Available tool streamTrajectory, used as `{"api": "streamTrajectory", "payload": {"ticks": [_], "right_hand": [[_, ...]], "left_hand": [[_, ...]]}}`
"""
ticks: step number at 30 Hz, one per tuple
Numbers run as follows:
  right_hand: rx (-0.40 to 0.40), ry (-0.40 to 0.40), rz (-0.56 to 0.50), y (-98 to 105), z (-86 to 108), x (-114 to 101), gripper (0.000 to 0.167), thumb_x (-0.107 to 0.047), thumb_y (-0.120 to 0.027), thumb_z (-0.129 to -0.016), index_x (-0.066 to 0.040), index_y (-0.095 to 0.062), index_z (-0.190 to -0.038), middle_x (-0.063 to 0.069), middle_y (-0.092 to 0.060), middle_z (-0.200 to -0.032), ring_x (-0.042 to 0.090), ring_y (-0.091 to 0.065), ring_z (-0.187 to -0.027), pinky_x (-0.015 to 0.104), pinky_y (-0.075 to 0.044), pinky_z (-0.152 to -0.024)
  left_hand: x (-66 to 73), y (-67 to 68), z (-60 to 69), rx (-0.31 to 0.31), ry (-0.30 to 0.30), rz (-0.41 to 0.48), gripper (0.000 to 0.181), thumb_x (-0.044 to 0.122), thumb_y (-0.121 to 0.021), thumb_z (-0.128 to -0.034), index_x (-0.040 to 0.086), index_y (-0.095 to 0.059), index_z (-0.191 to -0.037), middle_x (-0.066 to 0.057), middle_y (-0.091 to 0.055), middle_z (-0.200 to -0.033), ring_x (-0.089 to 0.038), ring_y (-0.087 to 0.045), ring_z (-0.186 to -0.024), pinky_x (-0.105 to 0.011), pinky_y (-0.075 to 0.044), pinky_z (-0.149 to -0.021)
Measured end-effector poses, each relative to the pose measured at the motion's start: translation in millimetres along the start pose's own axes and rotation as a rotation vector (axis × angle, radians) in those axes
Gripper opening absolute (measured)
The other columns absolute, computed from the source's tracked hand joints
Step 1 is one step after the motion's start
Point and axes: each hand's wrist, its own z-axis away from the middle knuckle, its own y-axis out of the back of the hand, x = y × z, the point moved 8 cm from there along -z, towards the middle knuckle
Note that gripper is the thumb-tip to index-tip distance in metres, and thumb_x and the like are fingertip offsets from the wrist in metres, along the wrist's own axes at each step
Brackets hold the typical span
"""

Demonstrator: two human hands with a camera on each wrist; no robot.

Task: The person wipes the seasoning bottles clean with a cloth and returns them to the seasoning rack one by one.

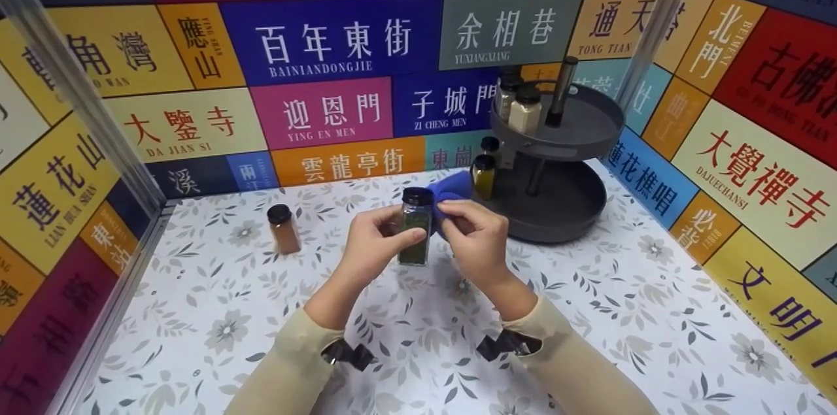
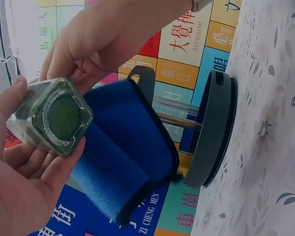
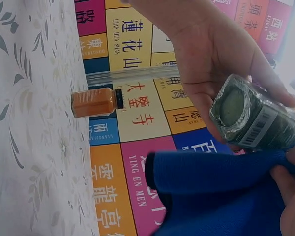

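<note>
You have one bare left hand point(image 1: 371, 242) and one bare right hand point(image 1: 480, 238); one blue, black-edged fabric cloth point(image 2: 125, 113); one dark grey, round two-tier rack point(image 1: 579, 117) at one o'clock; six black-capped jars visible: one square, clear, green-filled jar point(image 1: 413, 250) at twelve, one clear, orange-filled jar point(image 1: 286, 236) at eleven, two upper-tier jars point(image 1: 524, 116), two lower-tier jars point(image 1: 484, 181).

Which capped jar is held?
The green-filled clear jar, in the left hand; the orange-brown jar stands on the floral tabletop, others on the dark tiered rack.
</note>
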Motion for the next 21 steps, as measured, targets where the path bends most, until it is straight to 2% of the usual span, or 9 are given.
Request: {"api": "streamTrajectory", "payload": {"ticks": [3, 6, 10, 13, 17, 21], "right_hand": [[-0.024, 0.054, 0.056, -5.4, 3.8, -6.1, 0.025, 0.019, -0.077, -0.08, -0.002, -0.084, -0.094, 0.015, -0.081, -0.096, 0.012, -0.077, -0.093, 0.017, -0.061, -0.077], [-0.051, 0.113, 0.088, -12.5, 11.0, -12.5, 0.027, 0.018, -0.075, -0.079, -0.003, -0.084, -0.094, 0.013, -0.082, -0.094, 0.017, -0.078, -0.089, 0.018, -0.062, -0.077], [-0.093, 0.17, 0.08, -22.5, 21.4, -18.3, 0.03, 0.019, -0.073, -0.077, -0.004, -0.084, -0.094, 0.011, -0.081, -0.091, 0.023, -0.078, -0.084, 0.021, -0.063, -0.078], [-0.115, 0.198, 0.072, -28.6, 26.5, -20.5, 0.032, 0.018, -0.072, -0.075, -0.004, -0.084, -0.094, 0.01, -0.081, -0.09, 0.023, -0.078, -0.082, 0.021, -0.063, -0.077], [-0.12, 0.219, 0.062, -32.6, 29.2, -21.1, 0.031, 0.017, -0.073, -0.074, -0.005, -0.084, -0.093, 0.01, -0.081, -0.089, 0.024, -0.079, -0.082, 0.022, -0.063, -0.078], [-0.108, 0.21, 0.067, -32.4, 29.3, -20.5, 0.029, 0.016, -0.073, -0.075, -0.004, -0.084, -0.092, 0.01, -0.081, -0.09, 0.023, -0.078, -0.083, 0.023, -0.063, -0.077]], "left_hand": [[-4.3, 5.2, -1.5, 0.052, 0.019, 0.018, 0.03, 0.02, -0.089, -0.0861, 0.007, -0.081, -0.112, -0.005, -0.076, -0.089, -0.013, -0.068, -0.074, -0.025, -0.058, -0.066], [-8.5, 12.8, -2.1, 0.115, 0.048, 0.039, 0.031, 0.018, -0.087, -0.0871, 0.004, -0.08, -0.113, -0.011, -0.078, -0.095, -0.015, -0.073, -0.081, -0.027, -0.062, -0.071], [-8.3, 26.2, -2.4, 0.215, 0.067, 0.044, 0.034, 0.019, -0.086, -0.0881, 0.002, -0.08, -0.116, -0.015, -0.079, -0.101, -0.016, -0.074, -0.085, -0.029, -0.064, -0.075], [-5.0, 35.6, -3.1, 0.272, 0.06, 0.062, 0.034, 0.02, -0.086, -0.0883, 0.002, -0.079, -0.117, -0.016, -0.079, -0.102, -0.018, -0.075, -0.087, -0.036, -0.065, -0.078], [-3.7, 42.0, -4.3, 0.302, 0.063, 0.096, 0.032, 0.019, -0.085, -0.0891, 0.001, -0.079, -0.115, -0.016, -0.078, -0.102, -0.018, -0.073, -0.085, -0.047, -0.065, -0.079], [-3.9, 40.1, -2.4, 0.306, 0.057, 0.109, 0.031, 0.018, -0.084, -0.0898, 0.001, -0.079, -0.115, -0.014, -0.077, -0.101, -0.018, -0.073, -0.085, -0.042, -0.065, -0.077]]}}
